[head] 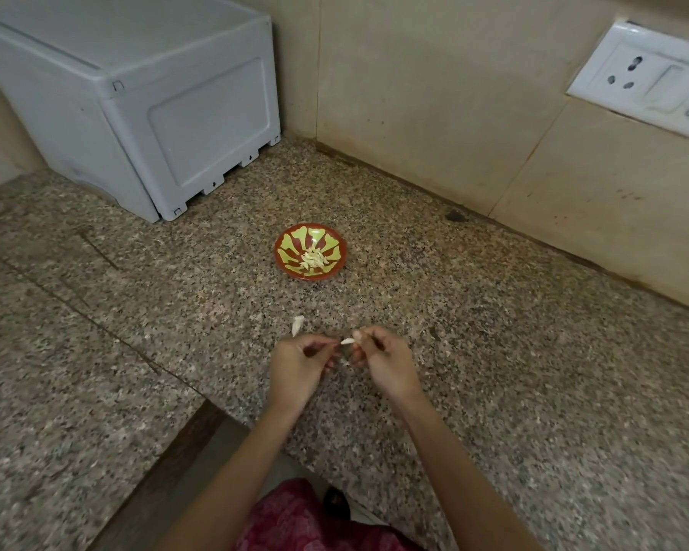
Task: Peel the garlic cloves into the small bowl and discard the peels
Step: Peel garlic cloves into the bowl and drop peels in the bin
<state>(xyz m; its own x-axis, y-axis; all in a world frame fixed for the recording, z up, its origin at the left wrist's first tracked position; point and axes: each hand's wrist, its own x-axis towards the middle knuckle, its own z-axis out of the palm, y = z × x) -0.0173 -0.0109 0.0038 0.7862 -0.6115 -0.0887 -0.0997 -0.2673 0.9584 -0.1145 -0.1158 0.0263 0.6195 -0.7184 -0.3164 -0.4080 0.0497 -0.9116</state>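
Note:
A small red bowl (285,259) with a yellow-green pattern sits on the granite counter and holds several peeled garlic cloves (313,259). Below it, my right hand (382,361) pinches a pale garlic clove (347,341) between thumb and fingertips. My left hand (298,363) is close beside it with fingers curled, its fingertips at the clove's left tip. A white piece of garlic or peel (297,325) lies on the counter just above my left hand. Tiny peel scraps lie near it.
A grey plastic box (144,93) stands at the back left corner. Tiled walls (434,93) close the back and right, with a white socket plate (649,79). The speckled counter (514,351) ends at a front edge (199,431) near my body.

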